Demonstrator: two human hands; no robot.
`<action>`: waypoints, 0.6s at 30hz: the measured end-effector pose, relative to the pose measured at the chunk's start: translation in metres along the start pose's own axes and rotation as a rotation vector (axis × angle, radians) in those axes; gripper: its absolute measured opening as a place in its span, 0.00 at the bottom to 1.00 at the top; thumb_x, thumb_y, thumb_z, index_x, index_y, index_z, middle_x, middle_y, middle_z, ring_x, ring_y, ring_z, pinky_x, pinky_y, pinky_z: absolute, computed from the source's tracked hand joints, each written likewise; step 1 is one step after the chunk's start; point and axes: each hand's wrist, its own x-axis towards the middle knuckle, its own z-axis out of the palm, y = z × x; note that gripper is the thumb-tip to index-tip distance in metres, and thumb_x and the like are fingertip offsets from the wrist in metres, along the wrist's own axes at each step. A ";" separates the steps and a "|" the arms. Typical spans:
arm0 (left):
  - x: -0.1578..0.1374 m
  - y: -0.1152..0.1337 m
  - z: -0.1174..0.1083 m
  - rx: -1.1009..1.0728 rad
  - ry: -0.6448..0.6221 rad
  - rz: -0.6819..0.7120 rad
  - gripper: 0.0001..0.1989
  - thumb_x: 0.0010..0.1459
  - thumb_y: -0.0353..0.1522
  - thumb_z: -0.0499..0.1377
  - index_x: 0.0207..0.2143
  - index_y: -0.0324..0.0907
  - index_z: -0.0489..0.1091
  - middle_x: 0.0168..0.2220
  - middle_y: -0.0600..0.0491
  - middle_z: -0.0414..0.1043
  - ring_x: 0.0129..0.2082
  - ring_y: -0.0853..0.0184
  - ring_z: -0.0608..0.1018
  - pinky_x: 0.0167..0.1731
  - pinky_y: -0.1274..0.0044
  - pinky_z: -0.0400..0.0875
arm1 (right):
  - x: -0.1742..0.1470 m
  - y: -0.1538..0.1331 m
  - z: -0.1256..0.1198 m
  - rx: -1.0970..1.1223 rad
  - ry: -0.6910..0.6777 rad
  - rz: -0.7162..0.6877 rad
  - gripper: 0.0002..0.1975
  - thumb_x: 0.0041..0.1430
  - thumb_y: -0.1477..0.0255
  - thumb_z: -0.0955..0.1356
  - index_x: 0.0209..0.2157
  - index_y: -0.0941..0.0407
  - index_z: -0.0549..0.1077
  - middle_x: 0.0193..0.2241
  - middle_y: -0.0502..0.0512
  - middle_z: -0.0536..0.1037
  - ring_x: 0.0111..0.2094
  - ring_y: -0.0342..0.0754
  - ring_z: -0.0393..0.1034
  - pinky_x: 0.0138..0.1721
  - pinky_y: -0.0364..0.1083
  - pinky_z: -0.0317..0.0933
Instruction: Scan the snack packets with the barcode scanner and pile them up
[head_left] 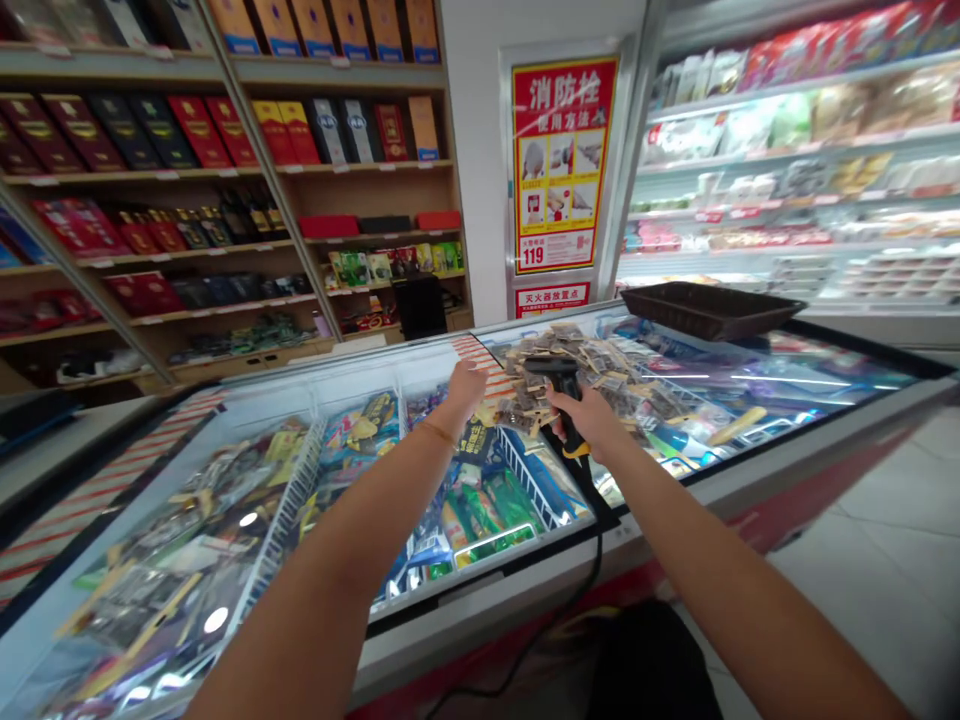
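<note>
My right hand point(585, 418) is wrapped around the handle of a black barcode scanner point(556, 368) with yellow parts. Its head points away from me, over a heap of small brown and clear packets point(619, 362) on the freezer's glass top. A dark cord point(596, 570) hangs from the handle. My left hand point(466, 388) is closed at the left side of the heap, beside the red-and-white striped edge point(480, 355). Its fingers face away from me, so what they grip, if anything, is hidden. Some packets lie between the two hands.
The chest freezer point(517, 562) holds bagged ice treats in white wire baskets point(525, 475). A dark brown tray point(712, 310) stands on the far right of the glass. Shelves with boxes point(330, 130) rise behind on the left, and a lit chiller point(787, 200) on the right.
</note>
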 end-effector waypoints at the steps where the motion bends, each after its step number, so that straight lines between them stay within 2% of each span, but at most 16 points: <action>1: -0.001 -0.005 -0.016 0.019 0.009 -0.025 0.18 0.52 0.32 0.66 0.46 0.40 0.73 0.30 0.49 0.77 0.30 0.60 0.80 0.33 0.72 0.71 | 0.000 0.001 0.011 -0.003 -0.019 0.001 0.12 0.53 0.69 0.73 0.34 0.54 0.67 0.19 0.44 0.69 0.14 0.41 0.63 0.15 0.41 0.57; 5: -0.011 -0.025 -0.089 0.088 0.010 -0.091 0.13 0.47 0.31 0.69 0.37 0.41 0.75 0.27 0.49 0.77 0.31 0.59 0.81 0.34 0.71 0.72 | -0.001 0.007 0.060 -0.021 -0.098 0.014 0.13 0.52 0.68 0.74 0.33 0.55 0.66 0.19 0.44 0.70 0.14 0.40 0.63 0.14 0.40 0.56; 9: -0.029 -0.039 -0.174 0.204 -0.091 -0.161 0.10 0.37 0.26 0.71 0.25 0.42 0.75 0.23 0.50 0.76 0.29 0.56 0.80 0.35 0.68 0.73 | -0.008 0.012 0.110 -0.053 -0.205 0.023 0.12 0.53 0.69 0.74 0.32 0.55 0.66 0.19 0.44 0.70 0.14 0.40 0.64 0.14 0.40 0.57; 12: -0.047 -0.040 -0.244 0.291 -0.195 -0.209 0.15 0.29 0.23 0.73 0.23 0.43 0.76 0.25 0.50 0.79 0.29 0.56 0.80 0.35 0.69 0.73 | -0.015 0.016 0.143 -0.069 -0.258 0.036 0.11 0.54 0.71 0.73 0.33 0.55 0.66 0.19 0.44 0.70 0.13 0.40 0.64 0.14 0.40 0.56; 14: -0.061 -0.039 -0.293 0.379 -0.217 -0.232 0.16 0.27 0.23 0.74 0.23 0.43 0.76 0.26 0.49 0.79 0.30 0.56 0.79 0.36 0.69 0.72 | -0.017 0.020 0.160 -0.067 -0.287 0.040 0.11 0.54 0.71 0.73 0.33 0.55 0.66 0.18 0.44 0.70 0.13 0.40 0.63 0.13 0.39 0.55; 18: -0.096 -0.042 -0.383 1.052 -0.292 -0.339 0.15 0.32 0.35 0.76 0.22 0.43 0.74 0.22 0.49 0.75 0.34 0.52 0.80 0.43 0.66 0.71 | -0.016 0.034 0.178 -0.033 -0.333 0.040 0.12 0.52 0.69 0.74 0.34 0.55 0.67 0.18 0.43 0.70 0.13 0.40 0.64 0.14 0.39 0.56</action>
